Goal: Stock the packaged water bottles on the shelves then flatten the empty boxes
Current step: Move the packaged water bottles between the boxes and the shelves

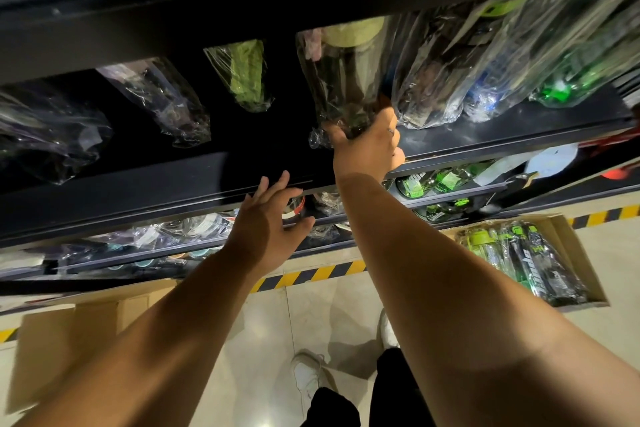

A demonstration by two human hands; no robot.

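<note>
**Bottle going onto top shelf, R hand on base**

- Wrapped bottle (346, 80): dark body, pale yellow-green cap, in clear crinkly plastic. Long axis runs base near the camera → cap end away, up into the shelf. Stands roughly upright, tilted a little. Base sits at the front edge of the top shelf (485, 135); can't tell if it's resting on the shelf or carried.
- Right hand (367, 146): closed round the bottle's base end, thumb on the left side, fingers wrapped behind. Loose bag tail bunched just left of the thumb.
- Left hand (270, 218): nothing in it, fingers spread wide, palm toward the shelf's front rail, lower & left of the right hand. Touching the rail or not: can't tell.
- Row to the right (502, 62): more wrapped bottles side by side, same orientation, caps away; the nearest touches the held one. Motion blur, colours look brown, blue, green.
- Left part of the same shelf: green wrapped bottle (247, 74) apart from the held one, then two dark bagged ones further left, gaps between.
- Lower shelves (433, 184): bottles seen cap-on, green ones on the right, bagged clear ones on the left.
- Floor: open box (568, 229) at right, holding wrapped green/black bottles lying flat. Second cardboard box (69, 340) at lower left, contents not visible. Yellow/black hazard tape (311, 276) along the shelf foot.
</note>
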